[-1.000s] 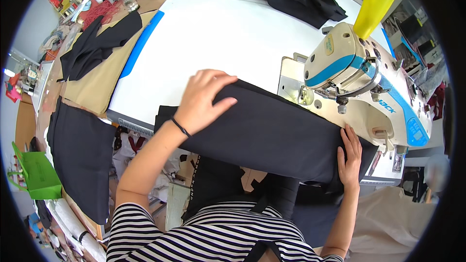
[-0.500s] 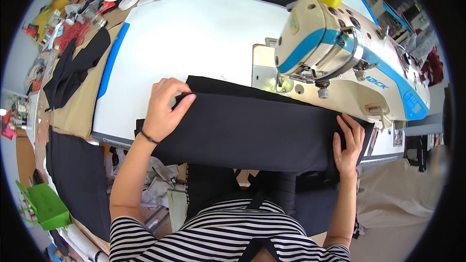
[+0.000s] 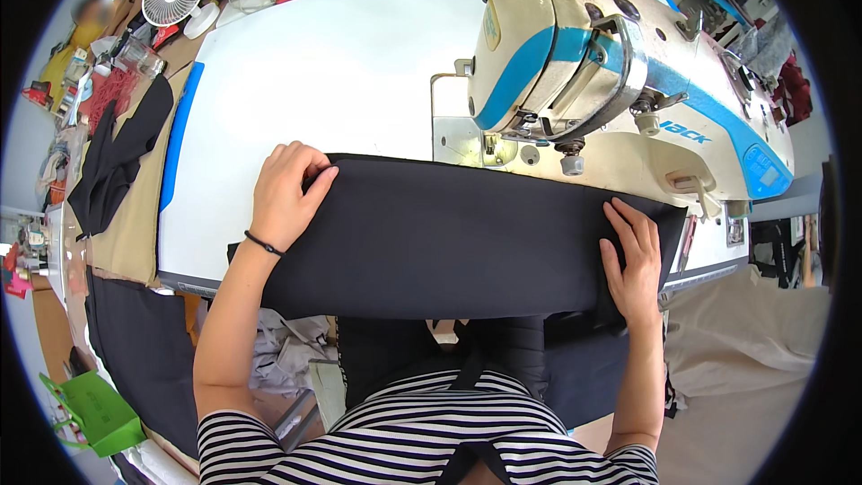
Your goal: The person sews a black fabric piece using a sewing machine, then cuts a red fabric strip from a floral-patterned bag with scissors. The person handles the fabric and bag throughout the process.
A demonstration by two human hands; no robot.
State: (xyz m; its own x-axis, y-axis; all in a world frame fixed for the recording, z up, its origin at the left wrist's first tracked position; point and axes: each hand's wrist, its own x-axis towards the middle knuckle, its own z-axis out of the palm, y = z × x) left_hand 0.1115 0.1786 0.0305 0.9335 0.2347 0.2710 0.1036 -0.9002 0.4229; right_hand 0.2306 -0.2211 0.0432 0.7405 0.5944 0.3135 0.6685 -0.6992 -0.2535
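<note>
Left hand [image 3: 285,193], curled, pinches black fabric panel [image 3: 458,242] at its far-left corner; right hand [image 3: 636,268], loosely spread, rests on its right end. Panel overhangs near edge of white desk [image 3: 314,72], just before industrial sewing machine [image 3: 588,63].

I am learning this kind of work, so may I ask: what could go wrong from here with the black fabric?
The black fabric hangs over the front edge of the white table, so it might slip toward the lap if released. The left hand and right hand are near its two ends, so the unheld middle could wrinkle. Its far edge lies close to the metal plate of the sewing machine, where it might snag.
</note>
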